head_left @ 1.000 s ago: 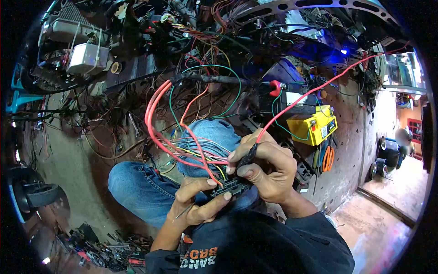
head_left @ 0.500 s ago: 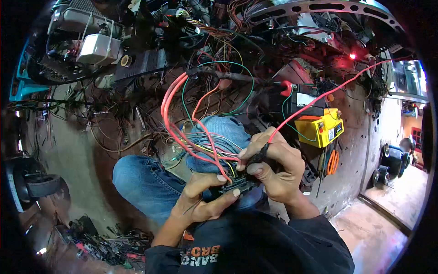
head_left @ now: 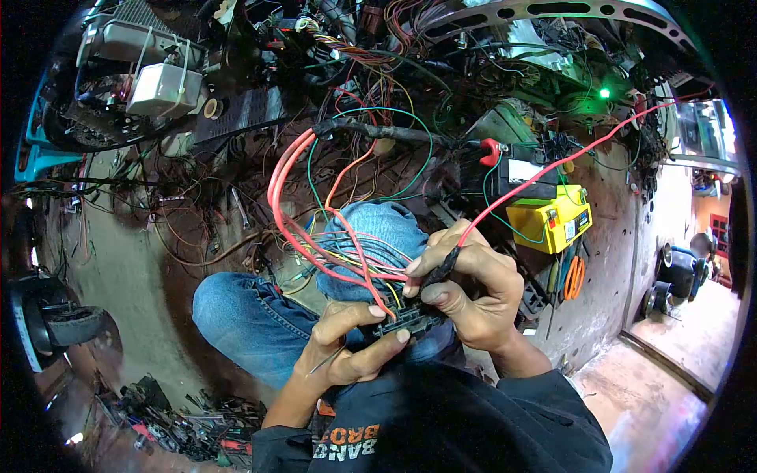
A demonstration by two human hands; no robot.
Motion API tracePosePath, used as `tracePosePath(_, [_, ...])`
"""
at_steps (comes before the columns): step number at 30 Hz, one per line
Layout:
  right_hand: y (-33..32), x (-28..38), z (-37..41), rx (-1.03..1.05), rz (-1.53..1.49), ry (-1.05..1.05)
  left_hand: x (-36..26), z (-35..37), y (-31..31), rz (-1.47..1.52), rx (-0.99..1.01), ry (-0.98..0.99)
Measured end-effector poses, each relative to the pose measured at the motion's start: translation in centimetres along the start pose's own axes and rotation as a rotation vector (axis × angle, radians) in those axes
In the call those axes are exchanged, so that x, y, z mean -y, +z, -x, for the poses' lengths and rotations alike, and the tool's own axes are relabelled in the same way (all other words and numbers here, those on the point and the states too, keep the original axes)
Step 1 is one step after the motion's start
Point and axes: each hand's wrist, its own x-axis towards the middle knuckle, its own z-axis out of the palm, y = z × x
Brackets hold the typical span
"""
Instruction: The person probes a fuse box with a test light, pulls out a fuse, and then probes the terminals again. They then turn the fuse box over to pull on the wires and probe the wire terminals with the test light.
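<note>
My left hand [head_left: 347,343] grips a black plastic connector block [head_left: 414,323] between thumb and fingers, just above my lap. Thick red wires [head_left: 288,209] and thinner coloured wires [head_left: 359,244] run into the block. A thin grey strand sticks out by the left palm. My right hand [head_left: 481,292] pinches the black-taped end [head_left: 443,266] of a long red wire [head_left: 544,175], close against the block's upper right side. Its tip is hidden by the fingers, so contact with the block cannot be made out.
Beyond my jeans-clad knees lie a yellow battery [head_left: 548,221], a black battery [head_left: 520,177] and orange-handled pliers [head_left: 575,277]. Tangled wiring [head_left: 371,55] fills the far side, where a green light [head_left: 605,93] glows. Scattered tools and parts [head_left: 181,422] lie at lower left.
The small light at the far right has turned from red to green. Both hands keep their grips, with only a slight shift. The view has moved a little.
</note>
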Motion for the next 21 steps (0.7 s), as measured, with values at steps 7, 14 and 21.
tracePosePath(7, [0.4, 0.2, 0.1, -0.07, -0.087, 0.085, -0.1, -0.1, -0.5, -0.037, 0.05, -0.001])
tracePosePath(14, [0.3, 0.3, -0.1, -0.071, -0.075, 0.068, 0.1, 0.3, -0.1, -0.025, 0.028, 0.01])
tracePosePath(21, [0.0, 0.3, 0.3, -0.045, -0.054, 0.092, -0.1, 0.3, -0.6, -0.05, 0.082, -0.003])
